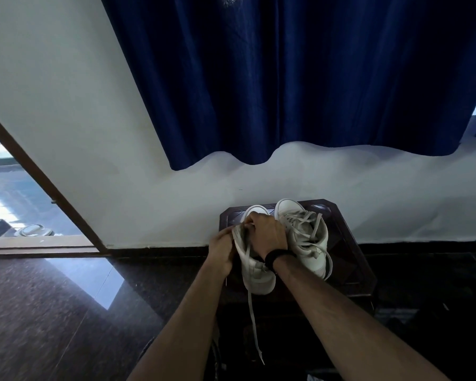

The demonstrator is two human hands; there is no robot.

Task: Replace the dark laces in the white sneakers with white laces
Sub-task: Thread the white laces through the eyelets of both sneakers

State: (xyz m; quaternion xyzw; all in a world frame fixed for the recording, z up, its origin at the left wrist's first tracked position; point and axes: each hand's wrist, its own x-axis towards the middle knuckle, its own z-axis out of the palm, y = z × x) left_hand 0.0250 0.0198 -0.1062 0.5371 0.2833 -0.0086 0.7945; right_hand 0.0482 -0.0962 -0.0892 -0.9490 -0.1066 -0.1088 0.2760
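Observation:
Two white sneakers stand side by side on a dark wooden stool [349, 243] against the wall. The right sneaker [311, 237] is laced with a loose white lace and nobody touches it. My left hand [222, 250] holds the left side of the left sneaker [259, 279] near its eyelets. My right hand [267, 233], a black band on its wrist, lies over that shoe's tongue with fingers curled, pinching at the lace by the upper eyelets. One long white lace end [252, 320] hangs from this shoe down past the stool's front edge. No dark lace shows.
A dark blue curtain [300, 78] hangs on the white wall behind the stool. The floor is dark polished stone [52, 312]. At the left an open doorway with a brown frame [39, 174] shows a sandal [33, 231] outside.

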